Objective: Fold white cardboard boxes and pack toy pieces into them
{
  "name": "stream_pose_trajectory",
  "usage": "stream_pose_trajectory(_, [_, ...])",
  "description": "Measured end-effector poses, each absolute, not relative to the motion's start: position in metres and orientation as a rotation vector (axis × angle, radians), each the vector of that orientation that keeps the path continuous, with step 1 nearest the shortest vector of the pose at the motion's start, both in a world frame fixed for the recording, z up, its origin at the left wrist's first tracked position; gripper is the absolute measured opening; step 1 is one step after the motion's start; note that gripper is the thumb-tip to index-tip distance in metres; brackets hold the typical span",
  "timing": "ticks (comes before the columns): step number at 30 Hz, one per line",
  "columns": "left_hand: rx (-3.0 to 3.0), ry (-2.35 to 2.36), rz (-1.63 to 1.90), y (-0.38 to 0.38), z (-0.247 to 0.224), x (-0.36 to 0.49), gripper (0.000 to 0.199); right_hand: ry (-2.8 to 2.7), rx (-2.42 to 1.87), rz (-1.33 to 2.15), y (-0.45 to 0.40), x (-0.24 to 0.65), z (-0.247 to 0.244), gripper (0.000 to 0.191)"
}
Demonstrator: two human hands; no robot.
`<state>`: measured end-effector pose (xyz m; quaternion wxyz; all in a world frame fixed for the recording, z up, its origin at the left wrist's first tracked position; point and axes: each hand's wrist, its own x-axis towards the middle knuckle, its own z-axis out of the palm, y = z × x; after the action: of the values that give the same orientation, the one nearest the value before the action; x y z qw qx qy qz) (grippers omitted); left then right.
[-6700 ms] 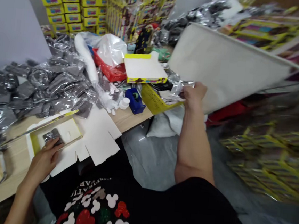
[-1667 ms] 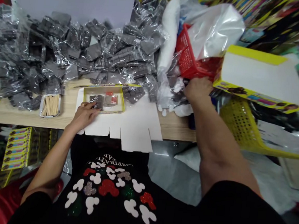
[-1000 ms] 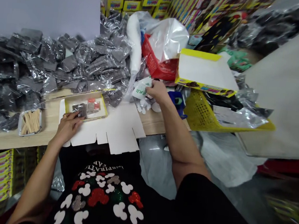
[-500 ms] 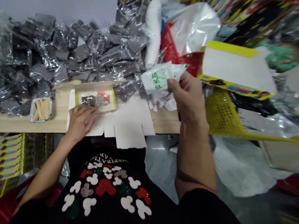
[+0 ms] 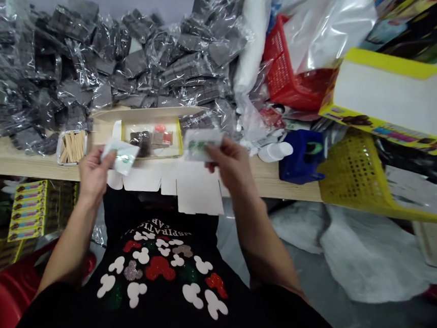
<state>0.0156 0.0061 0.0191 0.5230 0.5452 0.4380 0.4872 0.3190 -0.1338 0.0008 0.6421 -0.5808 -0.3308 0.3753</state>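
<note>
My left hand [image 5: 92,171] was pinching one white sachet [image 5: 121,156] and my right hand [image 5: 229,160] another green-printed sachet [image 5: 202,143], both just beside the yellow-rimmed cardboard tray [image 5: 153,127], and a weak pinch could let them fall.

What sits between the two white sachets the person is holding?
In the head view, an open yellow-rimmed box lies between the sachet in the left hand and the sachet in the right hand, holding a dark packet and an orange-topped packet.

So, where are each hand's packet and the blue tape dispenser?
Left-hand packet [image 5: 121,157]: head view, on its white front.
Right-hand packet [image 5: 197,145]: head view, on its green print.
Blue tape dispenser [image 5: 300,158]: head view, on its blue body.
</note>
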Motion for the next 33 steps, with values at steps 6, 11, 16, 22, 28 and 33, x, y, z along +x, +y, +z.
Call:
stream_pose_trajectory(6, [1.402,1.031,1.233,0.042,0.031,-0.007,0.038,-0.831,-1.774,0.106,-0.115,0.435,0.000,0.030])
stream_pose_trajectory(11, [1.611,0.936,0.910,0.047,0.018,0.027,0.032,-1.213,-1.895,-0.199,-0.117,0.396,0.003,0.029])
stream_pose_trajectory(16, [1.864,0.993,0.887,0.061,-0.001,0.109,0.028,-1.538,-1.681,0.097,-0.103,0.308,-0.012,0.029])
stream_pose_trajectory(22, [2.386,1.043,0.610,0.071,0.004,0.120,0.023,-1.570,-1.761,0.133,-0.097,0.293,-0.018,0.034])
stream_pose_trajectory(28, [2.390,1.288,0.814,0.060,0.020,0.043,0.030,-1.845,-1.733,0.189,-0.102,0.289,-0.001,0.054])
stream_pose_trajectory(33, [2.691,1.079,0.169,0.059,0.026,0.058,0.030,-2.211,-1.862,0.256,-0.078,0.281,-0.007,0.037])
